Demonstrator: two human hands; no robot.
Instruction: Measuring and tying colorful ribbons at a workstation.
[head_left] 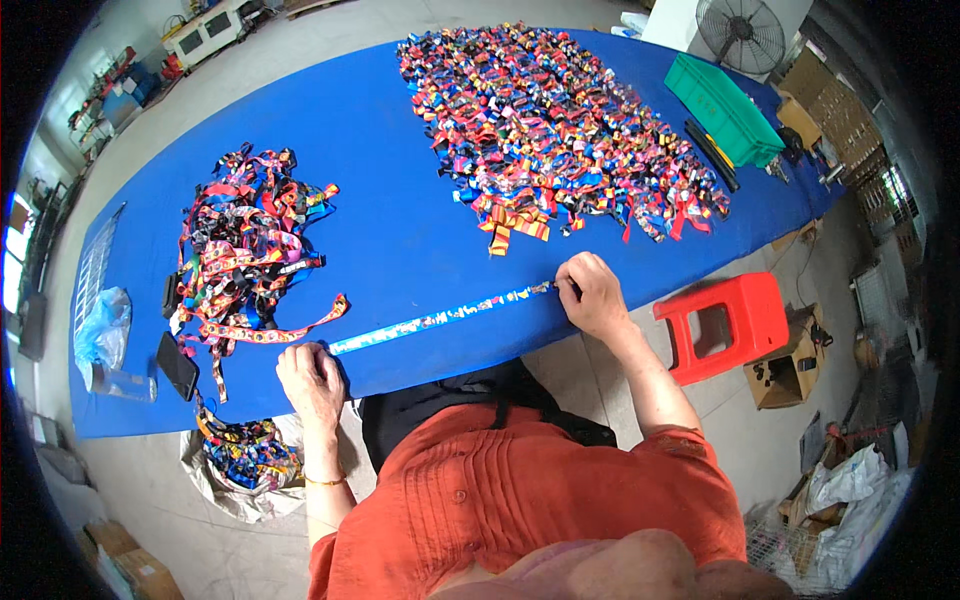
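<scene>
A light blue printed strap (pixel 435 319) is stretched nearly straight between my hands, just over the near edge of the blue-covered table (pixel 380 140). My left hand (pixel 312 380) grips its left end with the fingers bent over it. At the other end, my right hand (pixel 592 293) pinches the strap between thumb and curled fingers. Left of the strap lies a loose tangle of patterned straps (pixel 245 240), and one orange printed strap (pixel 270 332) trails from it toward my left hand. The very ends of the blue strap are hidden by my fingers.
A large mass of small folded coloured straps (pixel 550 120) covers the far middle. Near it stand a green crate (pixel 725 112) and a fan (pixel 740 35). A phone (pixel 177 366) and plastic bag (pixel 103 328) lie left. Below are a sack (pixel 210 480) and red stool (pixel 755 318).
</scene>
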